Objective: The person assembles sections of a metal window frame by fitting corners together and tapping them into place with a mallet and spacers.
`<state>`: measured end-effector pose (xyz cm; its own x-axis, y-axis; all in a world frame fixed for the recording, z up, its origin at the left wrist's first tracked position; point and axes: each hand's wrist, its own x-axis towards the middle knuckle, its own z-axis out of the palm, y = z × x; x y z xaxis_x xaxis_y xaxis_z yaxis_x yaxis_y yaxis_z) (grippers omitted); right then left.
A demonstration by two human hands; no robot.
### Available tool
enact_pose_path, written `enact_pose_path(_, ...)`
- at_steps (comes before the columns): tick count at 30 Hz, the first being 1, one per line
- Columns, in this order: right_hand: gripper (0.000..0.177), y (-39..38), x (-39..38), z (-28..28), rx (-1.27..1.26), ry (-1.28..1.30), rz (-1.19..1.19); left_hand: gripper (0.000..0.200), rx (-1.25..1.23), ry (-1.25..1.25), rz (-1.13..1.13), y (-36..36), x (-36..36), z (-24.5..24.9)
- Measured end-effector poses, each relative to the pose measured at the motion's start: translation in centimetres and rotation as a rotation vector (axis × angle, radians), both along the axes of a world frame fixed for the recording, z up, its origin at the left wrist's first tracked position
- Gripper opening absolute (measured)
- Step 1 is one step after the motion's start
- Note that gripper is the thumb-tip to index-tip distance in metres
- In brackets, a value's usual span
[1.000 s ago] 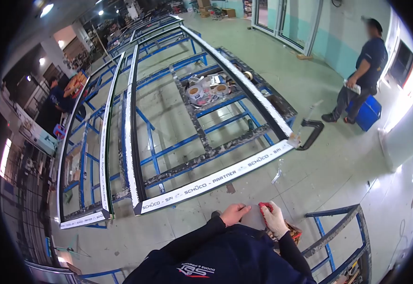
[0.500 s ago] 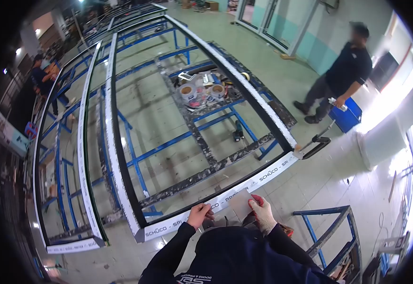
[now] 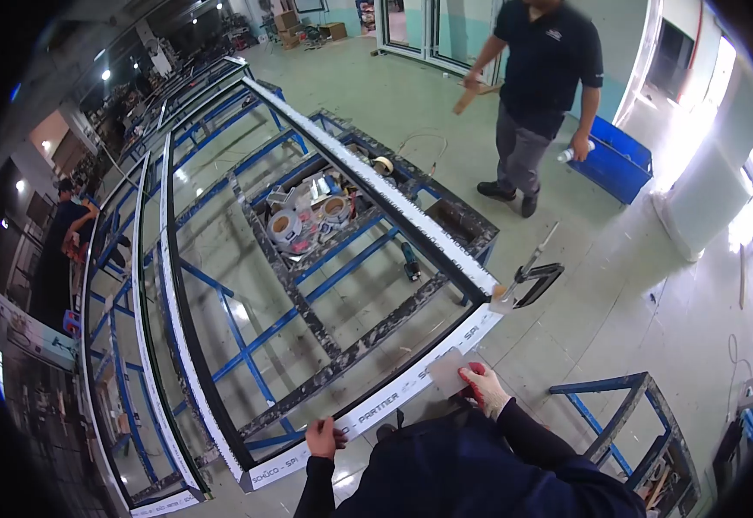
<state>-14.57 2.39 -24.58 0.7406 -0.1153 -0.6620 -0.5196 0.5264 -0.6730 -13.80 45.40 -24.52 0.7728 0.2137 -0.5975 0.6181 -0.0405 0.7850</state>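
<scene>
A large black frame with white printed tape (image 3: 378,404) along its near edge lies on blue metal stands. My right hand (image 3: 483,390), in a glove with red at the fingers, holds a thin, pale, flat square piece (image 3: 449,373) by its edge, over the taped edge. My left hand (image 3: 325,439) is at the frame's near edge further left, its fingers partly curled beside the tape; whether it grips anything is not clear. At the frame's near right corner is a clamp (image 3: 533,283) with a black handle.
A co-worker (image 3: 536,95) stands beyond the frame near a blue bin (image 3: 611,160), holding a wooden piece and a white object. Tape rolls (image 3: 285,226) and a drill (image 3: 410,262) lie beneath the frame. Another person (image 3: 67,229) is far left; a blue metal stand (image 3: 626,423) is at right.
The view has shifted. My left hand is farther from my right hand, and the flat piece has moved right along the tape. The co-worker has turned and raised an arm with a wooden piece.
</scene>
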Motion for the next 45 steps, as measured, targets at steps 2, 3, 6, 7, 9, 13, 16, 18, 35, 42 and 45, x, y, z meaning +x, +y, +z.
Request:
enact_pose_path(2, 0.038, -2.2, 1.1, 1.0, 0.042, -0.056, 0.067, 0.031, 0.032, -0.013, 0.161, -0.9, 0.3, -0.3)
enact_pose_path(3, 0.036, -3.1, 1.5, 0.8, 0.100, -0.067, 0.066, 0.031, 0.048, -0.013, 0.245, -1.3, -0.1, -0.2)
enact_pose_path(6, 0.037, -5.2, 2.9, 1.1, -0.019, -0.031, 0.213, 0.028, 0.068, -0.057, 0.380, -2.2, -0.9, -1.0)
enact_pose_path(7, 0.039, -5.7, 3.3, 1.1, -0.008, -0.069, 0.250, 0.027, 0.092, -0.076, 0.434, -2.2, -1.3, -2.2)
enact_pose_path(9, 0.041, -6.2, 4.0, 1.0, 0.035, -0.076, 0.252, 0.028, 0.165, -0.114, 0.423, -3.1, -2.1, -2.7)
enact_pose_path(13, 0.040, -7.1, 4.3, -0.2, -0.002, 0.010, 0.298, 0.029, 0.551, -0.182, 0.373, -4.4, -2.0, -4.6)
enact_pose_path(16, 0.040, -8.3, 4.9, 0.3, 0.010, 0.024, 0.372, 0.033, 1.029, -0.076, 0.305, -8.5, -1.0, -1.7)
enact_pose_path(18, 0.039, -9.2, 5.2, 1.1, 0.012, -0.011, 0.392, 0.034, 1.139, 0.052, 0.377, -11.5, 0.3, 0.2)
enact_pose_path(35, 0.024, -9.5, 4.5, -0.3, 0.191, -0.019, 0.427, 0.027, 1.152, -0.028, 0.627, -13.1, 0.7, 0.0)
enact_pose_path(42, 0.030, -3.2, 4.1, 3.3, 0.100, 0.039, 0.588, 0.033, 0.807, -0.179, 0.520, -11.4, -2.0, -0.5)
enact_pose_path(45, 0.031, 2.7, 3.8, 5.0, 0.051, -0.048, 0.789, 0.050, 0.283, -0.234, 0.428, -10.2, -3.7, -1.3)
